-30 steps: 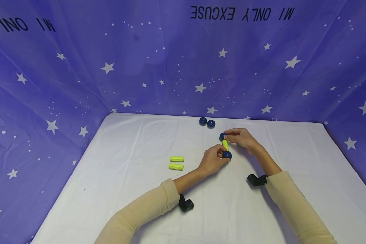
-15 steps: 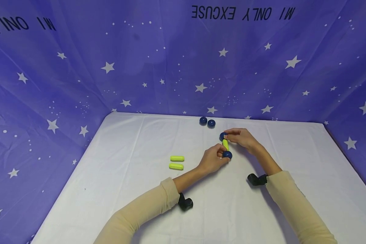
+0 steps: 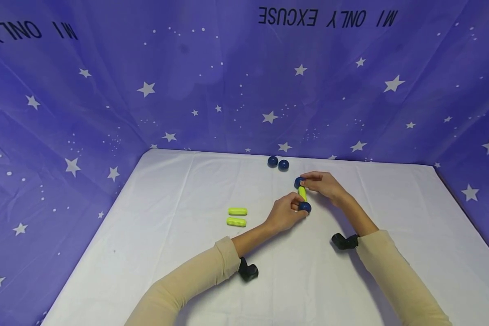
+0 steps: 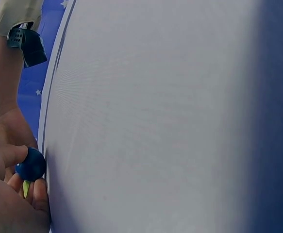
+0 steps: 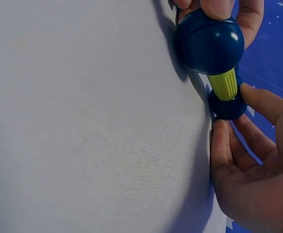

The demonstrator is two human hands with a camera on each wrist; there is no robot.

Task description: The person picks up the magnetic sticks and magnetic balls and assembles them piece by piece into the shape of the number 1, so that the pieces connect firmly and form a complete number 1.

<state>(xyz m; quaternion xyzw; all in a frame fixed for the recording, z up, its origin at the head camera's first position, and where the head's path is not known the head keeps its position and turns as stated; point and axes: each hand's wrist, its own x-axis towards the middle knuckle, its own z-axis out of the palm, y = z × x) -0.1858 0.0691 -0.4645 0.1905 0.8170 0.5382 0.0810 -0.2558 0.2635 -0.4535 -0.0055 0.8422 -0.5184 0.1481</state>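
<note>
A yellow ribbed rod (image 3: 302,194) links two dark blue balls, one at either end. My left hand (image 3: 286,212) pinches the nearer ball (image 3: 305,207) between thumb and fingers; the left wrist view shows that same ball (image 4: 33,165) under the thumb. With thumb and fingertips, my right hand (image 3: 323,184) holds the farther ball (image 3: 299,182). From the right wrist, the rod (image 5: 223,86) runs between the near ball (image 5: 209,42) and the ball (image 5: 228,108) in my right fingers. The rod's ends are hidden against the balls.
Two more yellow rods, one (image 3: 237,211) behind the other (image 3: 236,222), lie left of my left hand. Farther back sit two blue balls, a left one (image 3: 272,161) and a right one (image 3: 283,165). A starry purple cloth (image 3: 220,90) rises behind the white table (image 3: 179,194).
</note>
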